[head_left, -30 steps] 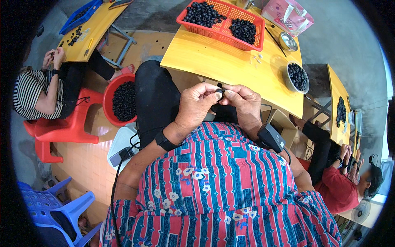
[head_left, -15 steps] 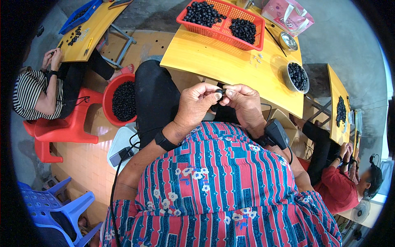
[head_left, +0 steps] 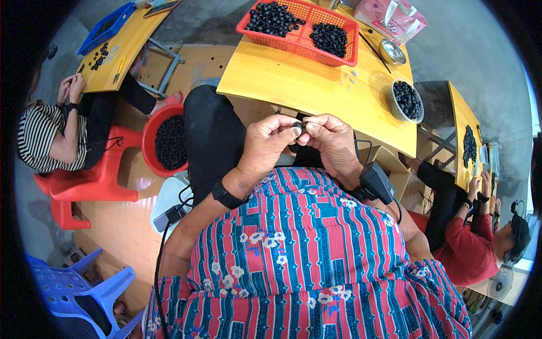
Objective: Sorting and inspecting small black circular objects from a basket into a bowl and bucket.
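Observation:
In front of my waist, both hands meet at the fingertips. My left hand pinches a small black round part between thumb and forefinger. Right against it, my right hand has its thumb and forefinger pressed together; whatever is between them is too small to name. Beyond the hands, on the yellow table, a red plastic basket holds two heaps of similar black ring-shaped parts. A clear bowl of larger-looking black parts stands near the table's right edge.
Small pale bits, a metal bowl, a black stick and a pink bag are on the table. A red tub of black parts stands left of my leg. Two people work at side tables.
My right fingertips have shifted slightly on the black part, which now shows more at my left fingers. The person at the right has raised their hands. The view has shifted slightly.

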`<control>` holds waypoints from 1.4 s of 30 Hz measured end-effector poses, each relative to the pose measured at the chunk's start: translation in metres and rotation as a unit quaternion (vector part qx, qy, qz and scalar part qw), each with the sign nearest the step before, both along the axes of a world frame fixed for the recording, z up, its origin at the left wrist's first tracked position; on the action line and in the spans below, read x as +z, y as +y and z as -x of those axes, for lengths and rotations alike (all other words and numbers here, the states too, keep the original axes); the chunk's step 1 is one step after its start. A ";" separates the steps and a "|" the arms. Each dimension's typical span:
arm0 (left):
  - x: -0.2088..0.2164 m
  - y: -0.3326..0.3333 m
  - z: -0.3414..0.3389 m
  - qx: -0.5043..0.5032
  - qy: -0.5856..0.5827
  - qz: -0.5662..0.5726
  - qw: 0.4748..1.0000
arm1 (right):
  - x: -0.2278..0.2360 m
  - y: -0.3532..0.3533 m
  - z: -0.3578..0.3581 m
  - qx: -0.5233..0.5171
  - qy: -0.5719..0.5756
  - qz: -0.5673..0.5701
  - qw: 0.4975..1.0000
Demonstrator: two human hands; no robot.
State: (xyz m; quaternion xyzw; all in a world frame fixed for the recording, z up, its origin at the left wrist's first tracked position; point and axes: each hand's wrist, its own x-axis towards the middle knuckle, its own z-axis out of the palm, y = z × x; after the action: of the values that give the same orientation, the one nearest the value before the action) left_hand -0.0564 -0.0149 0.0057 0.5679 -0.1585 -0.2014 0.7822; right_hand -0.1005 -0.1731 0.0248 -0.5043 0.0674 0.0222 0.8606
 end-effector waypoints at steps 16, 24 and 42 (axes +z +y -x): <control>0.007 0.001 0.002 0.012 -0.033 -0.002 0.999 | -0.001 -0.005 -0.003 0.116 0.032 -0.136 0.983; 0.010 -0.002 0.002 0.011 -0.021 0.022 0.999 | 0.000 -0.009 -0.002 0.168 0.044 -0.121 0.977; 0.013 0.001 0.001 0.038 -0.146 -0.087 0.985 | -0.001 -0.007 -0.001 0.147 0.065 -0.180 0.971</control>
State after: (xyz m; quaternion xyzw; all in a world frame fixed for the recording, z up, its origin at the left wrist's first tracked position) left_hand -0.0576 -0.0140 0.0190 0.6624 -0.2310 -0.0993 0.7057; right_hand -0.0996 -0.1805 0.0233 -0.3434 0.0430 0.1930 0.9182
